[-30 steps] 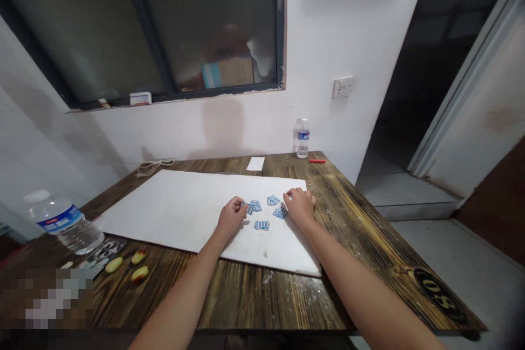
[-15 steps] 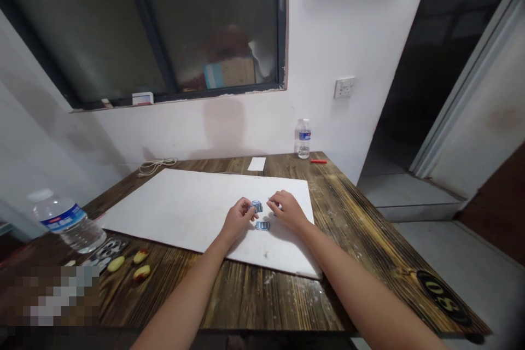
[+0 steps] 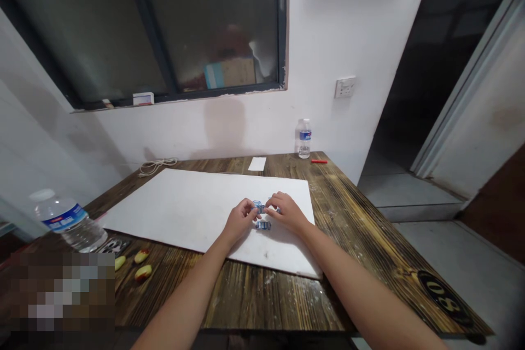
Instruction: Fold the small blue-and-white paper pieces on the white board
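Several small blue-and-white pieces lie near the middle of a white board (image 3: pixel 176 208). My left hand (image 3: pixel 241 220) reaches in from the lower left, its fingertips pinching what looks like one piece (image 3: pixel 258 206). Just to its right is my right hand (image 3: pixel 287 212), fingers curled down over the edge of another piece (image 3: pixel 275 209), mostly hidden. A third piece (image 3: pixel 263 225) lies flat below the fingertips, touched by neither hand. The hands nearly meet.
The board rests on a scorched-looking wooden table (image 3: pixel 254 295). Along the far edge are a water bottle (image 3: pixel 304 139), a paper slip (image 3: pixel 257 163), a red stick (image 3: pixel 319 161) and a cord (image 3: pixel 158 167). A large bottle (image 3: pixel 69 224) and reddish-yellow fruits (image 3: pixel 143 273) sit at left.
My hands have moved toward each other. The pieces that lay spread out a second ago are now drawn together between my fingers, with fewer of them showing.
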The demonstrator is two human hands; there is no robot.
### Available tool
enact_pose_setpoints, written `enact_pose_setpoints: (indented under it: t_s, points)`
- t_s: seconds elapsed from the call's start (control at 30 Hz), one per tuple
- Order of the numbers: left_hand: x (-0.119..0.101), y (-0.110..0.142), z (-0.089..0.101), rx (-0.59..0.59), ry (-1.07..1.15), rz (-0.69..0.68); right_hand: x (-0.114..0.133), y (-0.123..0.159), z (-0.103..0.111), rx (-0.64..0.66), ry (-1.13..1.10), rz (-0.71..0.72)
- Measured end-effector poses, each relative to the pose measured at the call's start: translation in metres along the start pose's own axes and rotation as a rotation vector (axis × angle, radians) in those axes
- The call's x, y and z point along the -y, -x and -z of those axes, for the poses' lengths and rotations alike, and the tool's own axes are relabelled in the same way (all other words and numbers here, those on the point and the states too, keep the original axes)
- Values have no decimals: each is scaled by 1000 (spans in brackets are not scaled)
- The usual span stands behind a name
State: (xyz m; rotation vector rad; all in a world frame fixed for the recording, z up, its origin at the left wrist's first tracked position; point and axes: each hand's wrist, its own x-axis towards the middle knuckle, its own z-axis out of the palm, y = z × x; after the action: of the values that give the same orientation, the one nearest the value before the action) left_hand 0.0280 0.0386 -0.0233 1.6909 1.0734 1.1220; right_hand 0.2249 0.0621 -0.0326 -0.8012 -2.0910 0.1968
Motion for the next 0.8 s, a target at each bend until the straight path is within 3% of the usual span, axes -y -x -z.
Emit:
enact_pose_setpoints:
  t_s: [0.8]
  points:
    - [3,-1,0,28,38,2,-1,0,-4,-32,42,71]
